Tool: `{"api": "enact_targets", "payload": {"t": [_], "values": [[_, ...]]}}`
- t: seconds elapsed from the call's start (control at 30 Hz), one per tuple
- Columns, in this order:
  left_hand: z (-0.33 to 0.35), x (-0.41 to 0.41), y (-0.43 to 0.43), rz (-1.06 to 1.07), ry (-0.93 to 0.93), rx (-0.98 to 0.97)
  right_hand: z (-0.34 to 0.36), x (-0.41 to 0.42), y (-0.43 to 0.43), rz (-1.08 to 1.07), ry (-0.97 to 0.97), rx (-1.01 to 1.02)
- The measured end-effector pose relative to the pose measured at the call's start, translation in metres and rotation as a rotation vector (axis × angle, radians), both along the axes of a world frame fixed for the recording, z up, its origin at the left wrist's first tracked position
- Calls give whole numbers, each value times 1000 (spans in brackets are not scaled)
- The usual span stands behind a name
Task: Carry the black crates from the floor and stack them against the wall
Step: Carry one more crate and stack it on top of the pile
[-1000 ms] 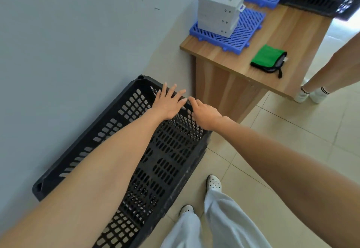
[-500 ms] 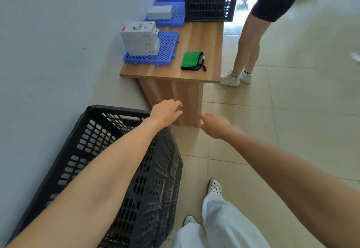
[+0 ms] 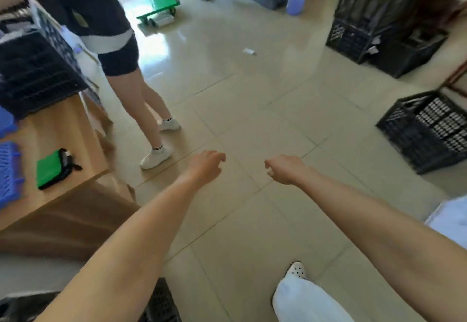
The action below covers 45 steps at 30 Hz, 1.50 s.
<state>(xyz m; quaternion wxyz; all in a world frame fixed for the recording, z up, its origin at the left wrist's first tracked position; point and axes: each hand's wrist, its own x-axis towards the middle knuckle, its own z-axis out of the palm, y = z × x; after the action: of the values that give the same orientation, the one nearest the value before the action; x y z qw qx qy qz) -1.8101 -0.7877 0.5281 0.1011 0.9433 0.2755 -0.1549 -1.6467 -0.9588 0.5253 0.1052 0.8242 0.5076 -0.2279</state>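
Note:
My left hand (image 3: 206,166) and my right hand (image 3: 284,168) hang in the air over the tiled floor, fingers loosely curled, holding nothing. A black crate (image 3: 429,129) sits on the floor at the right, well beyond my right hand. More black crates (image 3: 374,25) are stacked at the far right, with cardboard on top. Only a corner of the crate by the wall (image 3: 161,304) shows at the bottom edge, under my left forearm.
A wooden table (image 3: 58,129) stands at the left with a green pouch (image 3: 50,170), blue mats and a black crate (image 3: 32,73) on it. A person (image 3: 113,51) stands beside it. Farther off are a green cart (image 3: 161,9) and a purple bucket (image 3: 297,0).
My view has swung right, away from the wall and the set-down crate, toward the open floor. Both hands have left the crate and now hang free, fingers curled.

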Motion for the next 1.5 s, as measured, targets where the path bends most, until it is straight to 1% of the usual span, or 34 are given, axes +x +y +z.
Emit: {"api": "enact_targets", "payload": {"t": [0.23,0.4,0.6,0.83,0.93,1.0,1.13,1.27,1.33,1.5], "values": [[-3,255,-99,-298,-83,-3,6,206,-148,-384,-8,-8],[-4,394,-155,-475,-91,-7,4,305,-218,-550,17,-18],[-19,550,-186,-656,-42,52,-13,425,-264,-669,52,-12],[-24,771,-195,-812,-14,50,-23,602,-288,-818,77,-56],[-20,866,-209,-853,-35,72,-24,679,-303,-885,81,-9],[-21,917,-225,-916,-16,87,-29,720,-319,-937,90,16],[-55,996,-268,-948,31,77,-62,797,-358,-961,80,-33],[-95,1074,-315,-1000,109,117,-98,882,-398,-970,81,-33],[-110,1117,-336,-977,110,119,-113,928,-419,-961,91,-43],[-144,1201,-386,-875,128,37,-151,1044,-472,-1014,112,-31]]}}
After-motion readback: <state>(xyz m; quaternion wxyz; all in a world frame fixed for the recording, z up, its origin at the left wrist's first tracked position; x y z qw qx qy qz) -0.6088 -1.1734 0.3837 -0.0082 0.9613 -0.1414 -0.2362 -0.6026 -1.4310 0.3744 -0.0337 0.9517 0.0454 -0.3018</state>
